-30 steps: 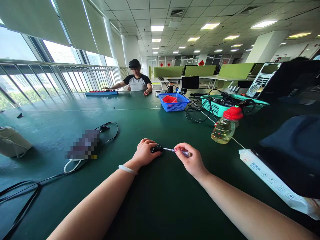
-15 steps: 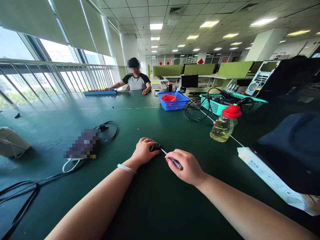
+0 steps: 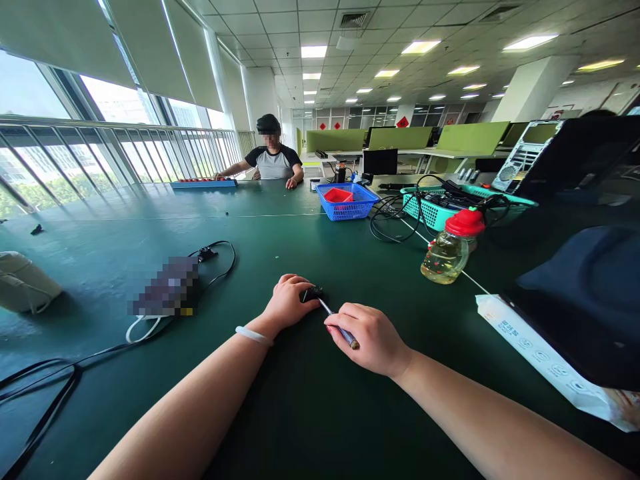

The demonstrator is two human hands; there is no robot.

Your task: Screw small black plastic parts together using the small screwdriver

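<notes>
My left hand (image 3: 290,301) is closed around a small black part (image 3: 313,293) low over the dark green table (image 3: 300,413); its kind is too small to make out, and the fingers cover part of it. In my right hand (image 3: 373,337) is a screwdriver (image 3: 345,333), gripped by its handle. Its thin metal shaft points up and left, with the tip at the near right edge of the black part. Whether the tip touches a screw does not show.
To the left lie a blurred-out device (image 3: 167,287) with cables and a grey-white case (image 3: 25,283). On the right are a red-lidded bottle (image 3: 447,250), a wipes pack (image 3: 540,353), a teal basket (image 3: 430,210) and a blue basket (image 3: 347,207). Across the table sits another person (image 3: 273,157).
My right hand has shifted slightly down and left, and the screwdriver's tip has moved a little down along the black part. My left hand stays in place.
</notes>
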